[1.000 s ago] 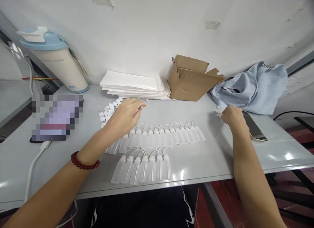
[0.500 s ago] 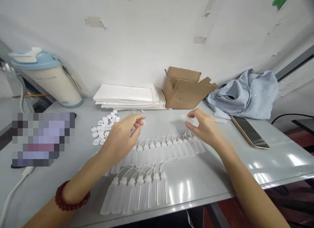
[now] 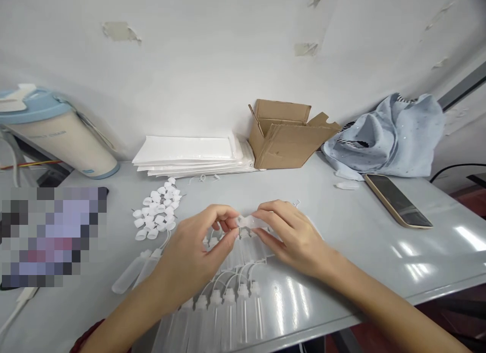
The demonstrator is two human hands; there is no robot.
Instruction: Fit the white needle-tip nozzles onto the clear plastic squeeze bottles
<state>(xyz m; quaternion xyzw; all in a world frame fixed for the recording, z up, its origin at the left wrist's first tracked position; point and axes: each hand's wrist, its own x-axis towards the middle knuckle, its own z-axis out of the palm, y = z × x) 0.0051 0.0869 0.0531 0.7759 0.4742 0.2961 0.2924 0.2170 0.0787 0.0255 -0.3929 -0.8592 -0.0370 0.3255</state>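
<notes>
My right hand (image 3: 290, 234) is closed around a small translucent plastic bottle (image 3: 249, 222), held sideways with its neck toward the left. At that neck, my left hand (image 3: 207, 241) has thumb and fingers pinched on a small translucent plastic piece, mostly hidden by the fingertips. Below both hands, several squeeze bottles (image 3: 230, 312) with thin looped straps lie in rows on the grey table, partly covered by my hands. Two more bottles (image 3: 131, 273) lie left of my left forearm. A heap of white caps (image 3: 161, 208), some with thin metal pins, is beyond my left hand.
Along the wall are a stack of white padded envelopes (image 3: 186, 149), an open cardboard box (image 3: 290, 145) and a light blue cloth (image 3: 395, 140). A phone (image 3: 397, 201) lies at right. A tumbler (image 3: 72, 140) and a blurred device (image 3: 56, 236) with a cable stand at left.
My hands have come together over the bottle rows. The right hand has brought its bottle left and down to meet my left fingertips. The view has shifted slightly.
</notes>
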